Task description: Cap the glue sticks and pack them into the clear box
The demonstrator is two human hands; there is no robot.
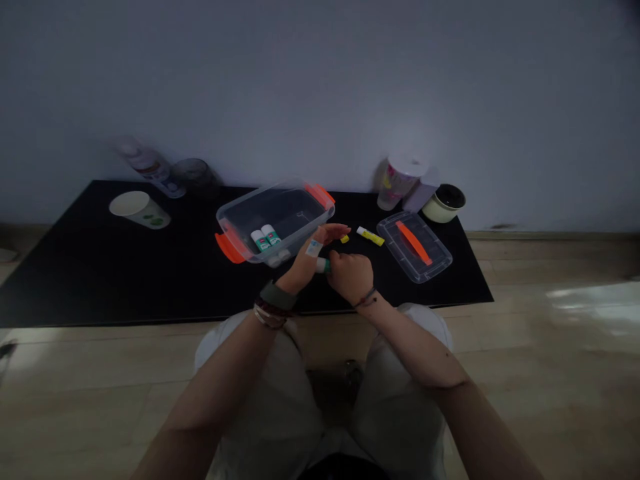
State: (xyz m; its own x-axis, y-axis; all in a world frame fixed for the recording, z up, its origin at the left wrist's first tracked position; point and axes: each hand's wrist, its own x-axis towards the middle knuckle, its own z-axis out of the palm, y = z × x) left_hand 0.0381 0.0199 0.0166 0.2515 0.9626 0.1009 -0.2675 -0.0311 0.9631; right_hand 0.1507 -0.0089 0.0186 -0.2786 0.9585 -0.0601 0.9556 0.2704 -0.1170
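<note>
My right hand (352,276) is closed around a white-and-green glue stick (323,265), whose white end points at my left palm. My left hand (306,259) is open, its fingers stretched out to the right above the glue stick; a small patch is stuck to its back. Just beyond the fingertips lies a small yellow cap (345,239), and beside it a yellow glue stick (371,236) with a white end. Behind my left hand stands a clear plastic box (235,208) with orange latches. Two white-and-green glue sticks (266,239) lie inside it.
On the black table (165,287), a clear lid (435,257) with an orange handle lies at right. A paper cup (141,209) and a blurred bottle (153,170) stand at left. A patterned plastic cup (395,185) and a cream bowl (441,211) stand near the wall.
</note>
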